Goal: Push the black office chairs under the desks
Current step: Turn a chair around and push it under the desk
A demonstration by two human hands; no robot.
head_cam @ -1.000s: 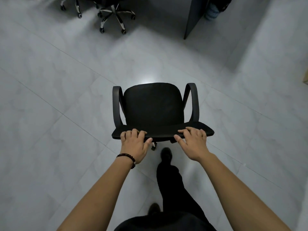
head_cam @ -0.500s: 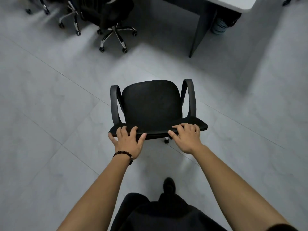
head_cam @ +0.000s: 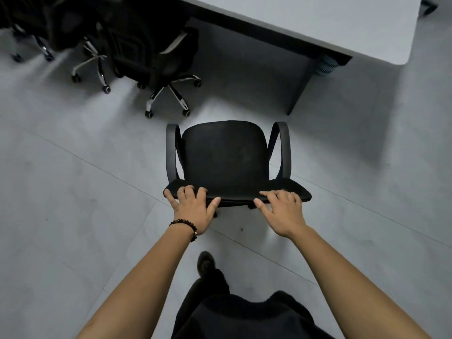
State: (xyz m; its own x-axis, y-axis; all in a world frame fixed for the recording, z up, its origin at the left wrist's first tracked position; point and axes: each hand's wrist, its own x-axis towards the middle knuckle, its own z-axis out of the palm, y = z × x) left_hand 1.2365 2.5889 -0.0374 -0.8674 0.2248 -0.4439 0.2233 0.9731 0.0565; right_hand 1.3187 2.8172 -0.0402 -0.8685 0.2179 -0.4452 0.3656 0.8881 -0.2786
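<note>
A black office chair (head_cam: pixel 225 155) with curved armrests stands in front of me, seen from above and behind. My left hand (head_cam: pixel 193 209) grips the left part of its backrest top edge, a beaded bracelet on the wrist. My right hand (head_cam: pixel 281 211) holds the right part of the same edge. A grey-topped desk (head_cam: pixel 330 23) with a dark leg (head_cam: pixel 300 86) lies ahead at the upper right, a gap of floor between it and the chair.
Two more black swivel chairs with chrome star bases, one (head_cam: pixel 156 57) nearer and one (head_cam: pixel 61 30) farther left, stand at the upper left. A pale blue ribbed bin (head_cam: pixel 325 66) sits under the desk. Grey tiled floor surrounds me; my dark shoe (head_cam: pixel 205 263) steps forward.
The chair has rolled forward with both hands on its backrest; the desk and the other chairs have come closer and lower in view.
</note>
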